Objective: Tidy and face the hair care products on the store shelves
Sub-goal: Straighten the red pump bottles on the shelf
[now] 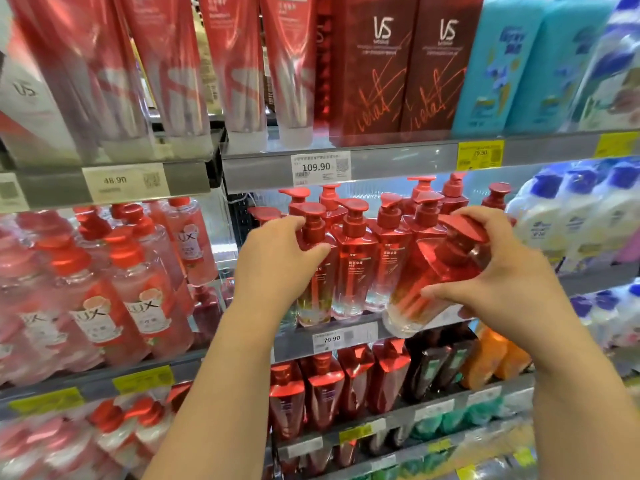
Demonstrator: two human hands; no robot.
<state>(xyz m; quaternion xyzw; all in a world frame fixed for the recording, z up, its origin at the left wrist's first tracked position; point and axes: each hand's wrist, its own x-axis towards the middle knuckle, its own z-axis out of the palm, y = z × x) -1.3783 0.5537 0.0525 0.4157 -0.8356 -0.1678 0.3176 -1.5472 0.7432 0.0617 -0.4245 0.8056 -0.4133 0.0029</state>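
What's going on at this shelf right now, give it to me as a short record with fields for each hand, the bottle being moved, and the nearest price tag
left hand: grips an upright red pump bottle in the front row
right hand: holds a tilted red pump bottle
tilted bottle: leaning left, base at the shelf edge
price tag: reads 79.90, below the row

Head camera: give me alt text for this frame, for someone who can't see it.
A person's right hand holds a red pump bottle tilted at the front edge of a store shelf, while the left hand grips an upright red pump bottle in the same row. Red, pink, blue and white hair care products fill the surrounding shelves.
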